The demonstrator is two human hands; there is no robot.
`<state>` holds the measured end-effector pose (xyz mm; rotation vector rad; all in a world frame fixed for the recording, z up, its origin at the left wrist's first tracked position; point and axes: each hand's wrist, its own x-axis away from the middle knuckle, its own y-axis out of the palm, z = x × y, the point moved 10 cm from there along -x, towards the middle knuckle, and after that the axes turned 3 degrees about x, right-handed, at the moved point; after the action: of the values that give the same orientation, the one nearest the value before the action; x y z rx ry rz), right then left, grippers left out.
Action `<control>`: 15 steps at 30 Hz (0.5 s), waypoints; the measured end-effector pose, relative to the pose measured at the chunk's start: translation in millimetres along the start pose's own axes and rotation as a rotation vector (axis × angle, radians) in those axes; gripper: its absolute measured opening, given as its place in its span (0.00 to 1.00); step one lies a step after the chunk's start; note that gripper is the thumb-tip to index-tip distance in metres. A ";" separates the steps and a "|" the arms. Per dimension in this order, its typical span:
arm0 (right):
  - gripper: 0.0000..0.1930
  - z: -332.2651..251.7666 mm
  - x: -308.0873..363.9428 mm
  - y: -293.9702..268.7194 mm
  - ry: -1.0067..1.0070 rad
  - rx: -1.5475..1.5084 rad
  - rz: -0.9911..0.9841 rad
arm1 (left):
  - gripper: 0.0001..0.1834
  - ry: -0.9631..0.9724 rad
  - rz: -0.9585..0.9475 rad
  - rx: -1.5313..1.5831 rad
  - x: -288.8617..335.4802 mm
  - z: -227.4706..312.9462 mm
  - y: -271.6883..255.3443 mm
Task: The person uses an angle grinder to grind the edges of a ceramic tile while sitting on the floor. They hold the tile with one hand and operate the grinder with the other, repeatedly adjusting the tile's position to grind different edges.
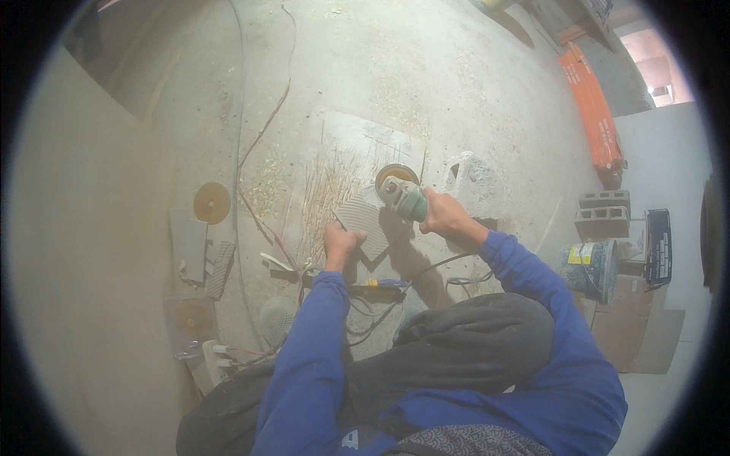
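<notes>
My right hand is wrapped round the body of a green angle grinder. Its round cutting disc is at the upper edge of a grey tile whose ridged back faces up; whether it touches cannot be made out. On the tile's left edge my left hand grips with the thumb on top, the other fingers partly hidden. Under the tile lies a worn board, scored with many cut lines. A yellow and blue tool rests on the floor between my forearms.
Dust hazes the air. Cords cross the floor at the left, near a spare disc, tile offcuts and a power strip. At the right are a concrete block, a bucket and a long orange box.
</notes>
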<state>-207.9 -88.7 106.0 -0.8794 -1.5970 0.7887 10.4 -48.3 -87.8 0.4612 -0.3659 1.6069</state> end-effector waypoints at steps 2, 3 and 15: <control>0.34 -2.7 1.8 -2.5 -0.032 -0.031 0.034 | 0.18 -0.004 -0.003 0.000 -0.5 -3.4 1.1; 0.33 -3.6 2.7 -3.7 -0.048 -0.035 0.053 | 0.19 -0.011 -0.006 0.000 -0.9 -6.5 2.3; 0.32 13.6 3.3 -6.4 -0.038 -0.062 0.110 | 0.26 0.104 0.133 -0.198 -13.0 53.5 -40.5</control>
<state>-222.6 -89.7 110.6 -1.0095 -1.6242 0.8414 55.6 -82.5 -49.6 0.2056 -0.4793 1.6957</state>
